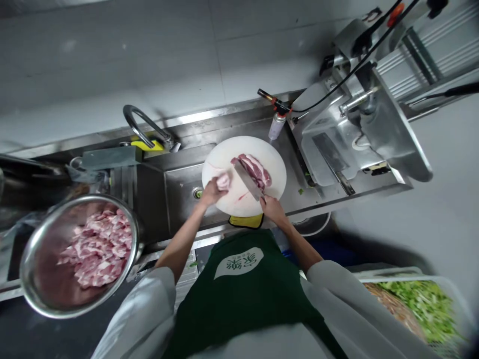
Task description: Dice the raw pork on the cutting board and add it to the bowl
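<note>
A round white cutting board (224, 149) lies across the steel counter beside the sink. On it rests a slab of raw meat (257, 167), red with a pale fatty edge. My right hand (272, 208) grips the handle of a cleaver (247, 180), whose wide blade lies along the left side of the slab. At the board's left edge, my left hand (212, 192) is closed on a pale piece of raw meat (223, 182). Red smears mark the board near the blade.
A large steel bowl (35, 259) of cut meat stands at left. The sink (183, 199) has a curved faucet (144, 124). A blowtorch (277, 122) stands behind the board; a slicing machine (389, 124) and another knife (339, 172) are at right. A basket (454, 299) holds greens.
</note>
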